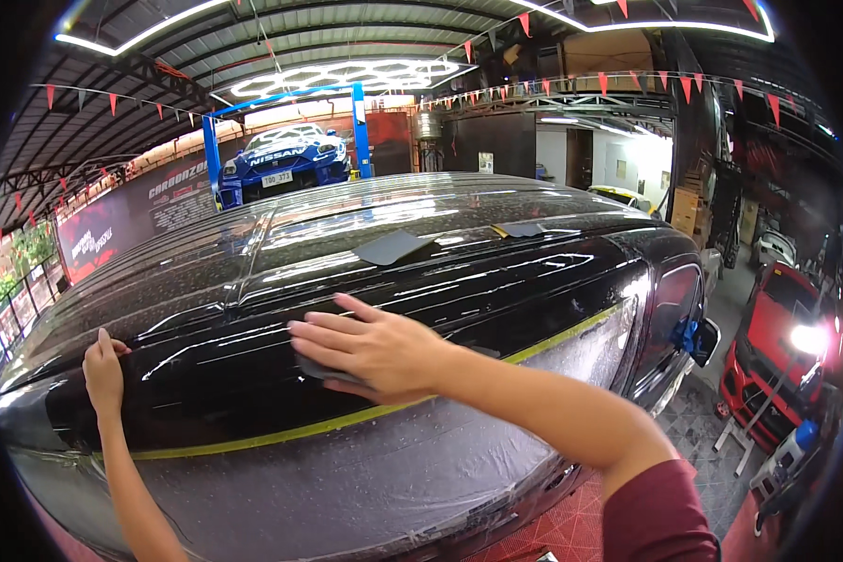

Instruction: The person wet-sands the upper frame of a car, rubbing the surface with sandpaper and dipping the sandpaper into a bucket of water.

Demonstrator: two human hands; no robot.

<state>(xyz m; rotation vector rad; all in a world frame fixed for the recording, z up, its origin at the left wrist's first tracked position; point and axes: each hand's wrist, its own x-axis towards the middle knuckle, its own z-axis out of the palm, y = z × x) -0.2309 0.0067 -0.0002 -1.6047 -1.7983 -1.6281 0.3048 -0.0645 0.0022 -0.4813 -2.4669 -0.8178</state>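
Dark pad (332,377): flat under the person's right hand (370,347), on the vehicle's glossy black side panel (496,300), just above the yellow tape (253,442). Right fingers stretched out, slightly apart, thumb lifted away. Left hand (105,375) up at the panel's far left end, fingers bent; from here I can't tell whether they pinch anything. Below the tape, clear plastic sheeting (393,478). Above, near the roof edge, a grey sheet (393,248) and a smaller grey-and-yellow sheet (525,229). Beyond: blue car (281,167) between blue lift posts; red car (768,351) off right.
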